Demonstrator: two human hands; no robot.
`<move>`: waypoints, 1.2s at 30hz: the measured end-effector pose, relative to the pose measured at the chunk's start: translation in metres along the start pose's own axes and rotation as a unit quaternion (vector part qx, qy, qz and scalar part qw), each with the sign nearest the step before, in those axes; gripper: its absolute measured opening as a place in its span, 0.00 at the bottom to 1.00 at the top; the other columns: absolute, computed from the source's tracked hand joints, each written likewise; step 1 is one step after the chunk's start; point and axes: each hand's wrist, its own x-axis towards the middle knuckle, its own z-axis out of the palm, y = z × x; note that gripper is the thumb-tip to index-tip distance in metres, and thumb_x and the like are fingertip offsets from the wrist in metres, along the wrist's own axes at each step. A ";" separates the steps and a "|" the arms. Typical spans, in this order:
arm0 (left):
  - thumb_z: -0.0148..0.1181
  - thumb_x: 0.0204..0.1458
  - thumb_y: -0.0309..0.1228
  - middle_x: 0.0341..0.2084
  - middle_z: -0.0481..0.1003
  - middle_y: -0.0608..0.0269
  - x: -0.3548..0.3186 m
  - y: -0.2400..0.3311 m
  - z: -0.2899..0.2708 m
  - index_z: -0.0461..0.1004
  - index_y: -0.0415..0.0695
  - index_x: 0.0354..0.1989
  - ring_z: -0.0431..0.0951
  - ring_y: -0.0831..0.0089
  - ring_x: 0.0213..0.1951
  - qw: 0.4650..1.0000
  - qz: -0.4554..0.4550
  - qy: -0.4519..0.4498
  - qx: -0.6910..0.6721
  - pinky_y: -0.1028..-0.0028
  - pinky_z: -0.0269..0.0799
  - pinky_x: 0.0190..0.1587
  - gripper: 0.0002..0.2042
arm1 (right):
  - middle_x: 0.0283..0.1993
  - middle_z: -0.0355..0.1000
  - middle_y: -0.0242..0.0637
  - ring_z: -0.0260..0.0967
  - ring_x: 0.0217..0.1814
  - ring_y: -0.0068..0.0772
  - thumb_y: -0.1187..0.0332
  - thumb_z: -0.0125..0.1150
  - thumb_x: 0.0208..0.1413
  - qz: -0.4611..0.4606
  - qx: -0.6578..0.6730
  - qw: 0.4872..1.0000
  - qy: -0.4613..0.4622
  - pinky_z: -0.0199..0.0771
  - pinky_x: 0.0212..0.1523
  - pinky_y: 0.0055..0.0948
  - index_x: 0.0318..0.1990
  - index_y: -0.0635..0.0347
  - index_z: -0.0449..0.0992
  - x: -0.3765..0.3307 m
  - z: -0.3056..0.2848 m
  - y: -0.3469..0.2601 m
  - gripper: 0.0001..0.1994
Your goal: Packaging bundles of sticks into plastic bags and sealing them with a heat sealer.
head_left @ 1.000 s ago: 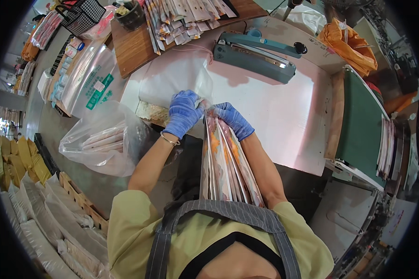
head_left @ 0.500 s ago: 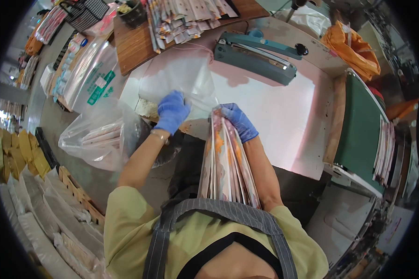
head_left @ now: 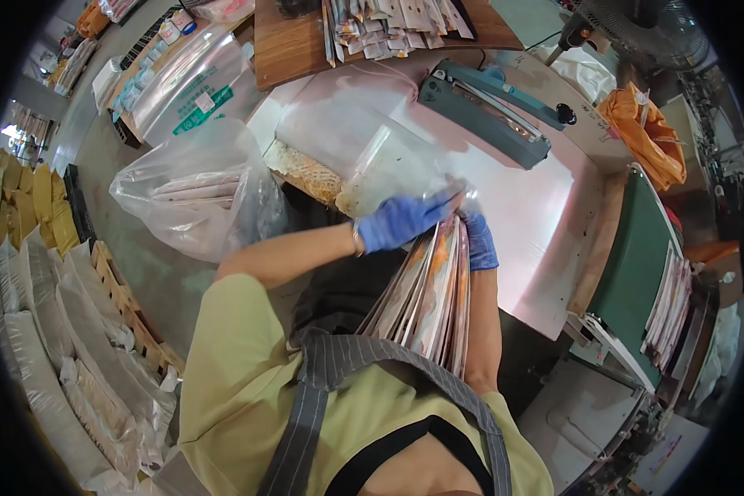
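Observation:
A bundle of long, thin printed packets (head_left: 417, 298) stands against my apron, its far end gathered in my right hand (head_left: 481, 241). Wearing a blue glove, that hand is closed round the packets from the right side. A clear plastic bag (head_left: 380, 157) lies on the bench, stretching from its left part to the bundle's far end. My left hand (head_left: 403, 221), also blue-gloved and somewhat blurred, crosses over to that end and pinches the bag's edge beside the packets. Its fingertips are partly hidden by shiny film.
A grey-green bag sealer (head_left: 488, 107) stands at the back of the white bench (head_left: 521, 240). Behind it, a wooden board (head_left: 289, 50) bears more packets. At left hangs a clear bag (head_left: 207, 236) with packets inside. A green-topped surface (head_left: 636, 273) borders the right side.
My left hand has moved right, to the bundle's far end, drawing the plastic bag with it. My right hand keeps its hold. The view has shifted, uncovering a worn bench edge.

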 end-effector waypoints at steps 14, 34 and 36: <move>0.48 0.45 0.26 0.55 0.58 0.54 -0.046 0.087 -0.001 0.56 0.68 0.56 0.70 0.70 0.17 0.995 0.069 -0.017 -0.076 0.75 0.67 0.16 0.28 | 0.41 0.67 0.40 0.66 0.42 0.31 0.49 0.56 0.45 -0.057 -0.192 0.971 0.129 0.70 0.42 0.28 0.53 0.64 0.58 -0.177 -0.110 0.064 0.33; 0.51 0.37 0.20 0.27 0.70 0.54 0.122 0.003 -0.117 0.67 0.40 0.32 0.71 0.60 0.26 0.971 -0.104 -0.054 -0.210 0.69 0.68 0.33 0.10 | 0.31 0.65 0.47 0.65 0.29 0.47 0.74 0.54 0.42 -0.255 -0.860 0.441 -0.012 0.66 0.29 0.38 0.38 0.65 0.67 -0.125 0.044 -0.169 0.12; 0.51 0.36 0.20 0.22 0.70 0.55 0.145 -0.005 -0.139 0.65 0.40 0.28 0.72 0.64 0.26 0.954 -0.070 0.087 -0.277 0.72 0.67 0.32 0.09 | 0.26 0.65 0.46 0.65 0.27 0.46 0.75 0.55 0.41 -0.350 -0.805 0.479 -0.018 0.65 0.26 0.36 0.31 0.64 0.69 -0.122 0.082 -0.229 0.07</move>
